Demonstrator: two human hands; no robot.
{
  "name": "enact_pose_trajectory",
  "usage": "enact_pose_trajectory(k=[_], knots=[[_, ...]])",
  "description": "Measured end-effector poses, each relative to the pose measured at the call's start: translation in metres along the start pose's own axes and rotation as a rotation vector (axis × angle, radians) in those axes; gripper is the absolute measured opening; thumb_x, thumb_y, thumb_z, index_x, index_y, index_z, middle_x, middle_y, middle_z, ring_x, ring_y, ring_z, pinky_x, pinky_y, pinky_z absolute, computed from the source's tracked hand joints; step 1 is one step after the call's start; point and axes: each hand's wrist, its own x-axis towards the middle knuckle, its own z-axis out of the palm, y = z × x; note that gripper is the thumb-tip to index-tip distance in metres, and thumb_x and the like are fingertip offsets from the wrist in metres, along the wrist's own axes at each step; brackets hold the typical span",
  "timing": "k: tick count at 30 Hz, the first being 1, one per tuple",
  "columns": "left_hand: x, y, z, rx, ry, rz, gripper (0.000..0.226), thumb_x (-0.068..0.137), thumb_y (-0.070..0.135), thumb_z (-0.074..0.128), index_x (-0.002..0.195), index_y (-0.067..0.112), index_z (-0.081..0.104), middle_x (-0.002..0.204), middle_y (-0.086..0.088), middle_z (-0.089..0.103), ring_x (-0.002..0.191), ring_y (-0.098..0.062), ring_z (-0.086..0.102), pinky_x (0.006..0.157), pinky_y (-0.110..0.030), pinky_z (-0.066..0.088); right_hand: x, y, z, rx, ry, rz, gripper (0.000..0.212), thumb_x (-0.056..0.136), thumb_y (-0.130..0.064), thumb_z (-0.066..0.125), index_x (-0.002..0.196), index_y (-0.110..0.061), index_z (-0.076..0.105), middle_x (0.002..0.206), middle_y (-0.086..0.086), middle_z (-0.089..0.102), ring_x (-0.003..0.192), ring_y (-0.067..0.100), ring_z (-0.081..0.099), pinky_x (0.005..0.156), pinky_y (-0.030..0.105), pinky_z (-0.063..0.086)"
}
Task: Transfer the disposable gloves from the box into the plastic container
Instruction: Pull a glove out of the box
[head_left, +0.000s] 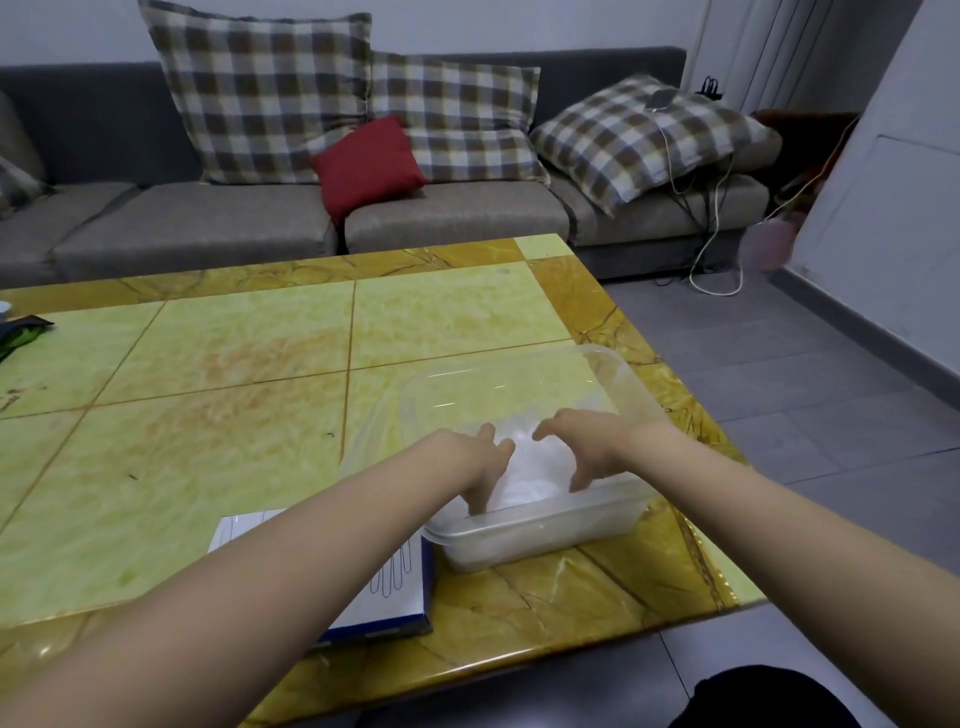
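A clear plastic container (545, 530) stands near the table's front right corner, its see-through lid (519, 379) tipped up behind it. A bundle of thin white disposable gloves (530, 467) lies inside. My left hand (485, 467) and my right hand (582, 441) both reach into the container, fingers spread and bent down on either side of the bundle, pressing on it. The white and blue glove box (395, 597) lies flat on the table just left of the container, partly hidden under my left forearm.
The yellow-green marble table (234, 405) has its front edge close to me and its right edge beside the container. A dark green object (15, 332) lies at the far left. Behind stands a grey sofa (208, 218) with checked cushions; cables trail at the right.
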Motion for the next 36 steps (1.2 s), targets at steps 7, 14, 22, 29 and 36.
enact_pose_trajectory(k=[7, 14, 22, 29, 36], knots=[[-0.001, 0.002, 0.005, 0.117, -0.097, 0.0, 0.052, 0.091, 0.012, 0.054, 0.138, 0.016, 0.03, 0.14, -0.015, 0.029, 0.11, -0.031, 0.052, 0.076, -0.034, 0.042, 0.015, 0.012, 0.011, -0.088, -0.185, 0.038, 0.073, 0.091, -0.006, 0.054, 0.151, -0.025, 0.016, 0.154, 0.006, 0.019, 0.14, 0.027, 0.027, 0.11, 0.039, 0.032], [-0.015, -0.002, -0.008, 0.034, -0.058, 0.041, 0.042, 0.097, 0.029, 0.047, 0.135, 0.011, 0.043, 0.134, -0.009, 0.049, 0.103, -0.023, 0.05, 0.085, -0.032, 0.041, -0.001, -0.001, -0.005, -0.006, -0.049, 0.086, 0.058, 0.091, -0.019, 0.061, 0.144, -0.014, 0.037, 0.147, 0.004, 0.037, 0.134, 0.024, 0.038, 0.108, 0.034, 0.036], [-0.065, -0.028, -0.022, -0.131, 0.683, 0.015, 0.028, 0.097, 0.025, 0.043, 0.124, 0.019, 0.045, 0.123, -0.002, 0.053, 0.113, -0.022, 0.049, 0.093, -0.036, 0.034, -0.039, -0.059, -0.019, 0.22, 0.63, -0.048, 0.021, 0.097, -0.019, 0.048, 0.117, -0.014, 0.051, 0.111, 0.002, 0.059, 0.096, 0.024, 0.057, 0.07, 0.033, 0.041], [-0.102, -0.074, 0.016, -0.43, 1.062, -0.201, 0.016, 0.092, 0.016, 0.045, 0.108, 0.015, 0.047, 0.106, -0.001, 0.049, 0.1, -0.022, 0.048, 0.083, -0.035, 0.03, -0.061, -0.128, -0.008, 0.369, 0.873, -0.317, 0.023, 0.094, -0.008, 0.047, 0.117, -0.01, 0.048, 0.112, 0.004, 0.054, 0.088, 0.02, 0.053, 0.069, 0.032, 0.04], [-0.116, -0.09, 0.083, -0.568, 0.653, -0.313, 0.018, 0.091, 0.016, 0.043, 0.109, 0.019, 0.045, 0.111, 0.002, 0.047, 0.11, -0.021, 0.047, 0.089, -0.039, 0.033, -0.048, -0.174, 0.006, 0.057, 0.648, -0.435, 0.051, 0.087, 0.007, 0.046, 0.132, -0.017, 0.044, 0.136, 0.0, 0.043, 0.112, 0.022, 0.048, 0.069, 0.026, 0.034]])
